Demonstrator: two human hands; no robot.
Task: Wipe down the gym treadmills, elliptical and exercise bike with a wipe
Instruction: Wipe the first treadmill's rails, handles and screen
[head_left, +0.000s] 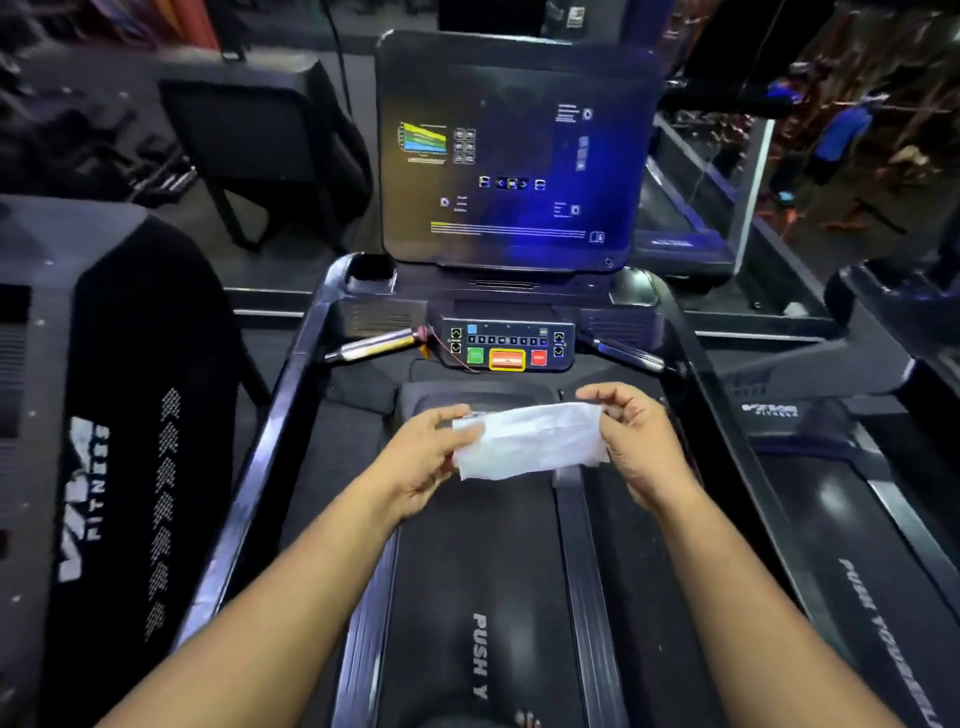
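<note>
A white wipe (535, 439) is stretched between both hands above the treadmill belt (478, 597). My left hand (423, 462) pinches its left edge and my right hand (641, 441) pinches its right edge. Ahead stands the treadmill's dark console screen (519, 156), and below it the button panel (506, 345) with green, orange and red keys. A chrome grip bar (371, 345) sticks out left of the panel. Black side handrails (270, 441) run back along both sides of me.
A second treadmill (883, 519) lies on the right, with printed lettering on its belt. On the left is another machine's black shroud (130, 415) with a fitness logo. A dark chair-like frame (260, 145) stands beyond. People (841, 135) move at the far right.
</note>
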